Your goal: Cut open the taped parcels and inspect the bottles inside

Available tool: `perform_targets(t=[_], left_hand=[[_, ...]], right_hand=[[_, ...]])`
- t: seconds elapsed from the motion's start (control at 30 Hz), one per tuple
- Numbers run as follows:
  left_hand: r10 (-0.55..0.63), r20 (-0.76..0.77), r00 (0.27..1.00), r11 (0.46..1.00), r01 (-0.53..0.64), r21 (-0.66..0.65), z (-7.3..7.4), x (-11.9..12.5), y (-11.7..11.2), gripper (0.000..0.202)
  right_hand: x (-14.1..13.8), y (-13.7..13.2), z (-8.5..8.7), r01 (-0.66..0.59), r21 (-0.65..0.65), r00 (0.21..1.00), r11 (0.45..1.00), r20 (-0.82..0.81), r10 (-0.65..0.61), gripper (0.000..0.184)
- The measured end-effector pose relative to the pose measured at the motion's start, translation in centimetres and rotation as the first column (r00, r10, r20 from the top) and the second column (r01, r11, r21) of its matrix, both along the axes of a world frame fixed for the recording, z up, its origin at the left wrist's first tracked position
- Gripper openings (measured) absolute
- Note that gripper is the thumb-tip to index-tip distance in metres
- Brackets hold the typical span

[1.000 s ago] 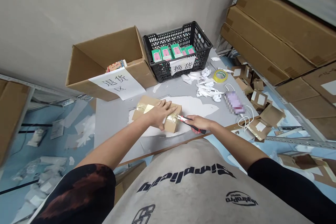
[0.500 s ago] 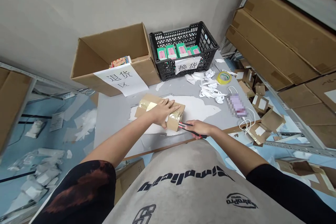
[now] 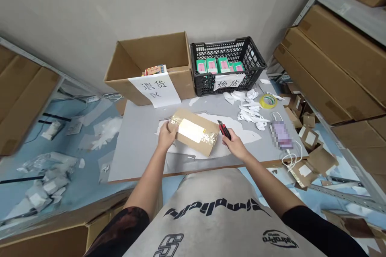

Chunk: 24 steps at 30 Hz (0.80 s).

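Observation:
A small cardboard box [image 3: 202, 122] with a white label and clear tape at both ends is over the middle of the table. My left hand [image 3: 168, 134] grips its left end, thumb on the top face, other fingers mostly hidden. Just beyond the box's right end, my right hand [image 3: 235, 144] is closed round a red and black box cutter [image 3: 224, 130], whose tip points up and to the left. The cutter appears apart from the box. A torn white sheet [image 3: 247, 133] lies beneath them on the grey table [image 3: 132, 144].
Behind stand an open carton [image 3: 120, 92] with a paper sign and a black crate [image 3: 202, 88] holding several green and pink boxes. To the right lie crumpled paper [image 3: 253, 114], yellow tape [image 3: 268, 101] and a phone [image 3: 282, 134] with a white cable. Shelves of cartons [image 3: 319, 72] flank the table.
My left hand has gone from the box's top to its left end, and the box has turned with its label showing. The cutter has come away from the box's right end and now points upward.

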<state>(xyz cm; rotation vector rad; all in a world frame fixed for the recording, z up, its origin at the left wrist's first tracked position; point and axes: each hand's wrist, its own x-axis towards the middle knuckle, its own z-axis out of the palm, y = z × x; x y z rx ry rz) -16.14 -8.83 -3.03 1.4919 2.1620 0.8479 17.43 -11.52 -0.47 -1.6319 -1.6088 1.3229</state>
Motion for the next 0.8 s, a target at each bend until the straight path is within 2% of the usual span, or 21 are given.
perform_targets(t=[0.07,0.13,0.23,0.37,0.47,0.53,0.8], left_hand=[[0.018,0.114,0.993,1.000,-0.019,0.010,-1.2,0.0,-0.6,0.046],[0.043,0.179,0.983,0.998,-0.052,0.042,-1.7,0.5,-1.4,0.040],[0.082,0.258,0.963,0.992,-0.103,0.071,-1.5,1.5,-2.9,0.034],[0.107,0.320,0.941,0.984,-0.147,0.104,-1.2,2.9,-5.2,0.022],[0.106,0.346,0.932,0.972,-0.171,0.161,-1.4,3.5,-6.2,0.016],[0.096,0.369,0.924,0.963,-0.180,0.199,-1.6,3.6,-6.7,0.015],[0.072,0.369,0.927,0.947,-0.179,0.267,-2.3,3.5,-6.8,0.010]], right_hand=[[-1.2,1.4,1.2,-0.094,0.078,0.988,0.993,0.132,0.083,0.034],[-2.4,2.9,2.9,-0.285,0.119,0.922,0.951,0.307,0.238,0.036],[-4.9,4.9,5.1,-0.541,0.057,0.712,0.839,0.563,0.420,0.039],[-9.1,6.4,6.2,-0.707,-0.072,0.440,0.703,0.735,0.517,0.041],[-11.7,6.7,6.1,-0.788,-0.115,0.295,0.605,0.792,0.534,0.043],[-13.0,6.6,6.0,-0.811,-0.125,0.240,0.571,0.820,0.519,0.044],[-14.6,5.4,6.1,-0.814,-0.187,0.108,0.549,0.882,0.459,0.045]])
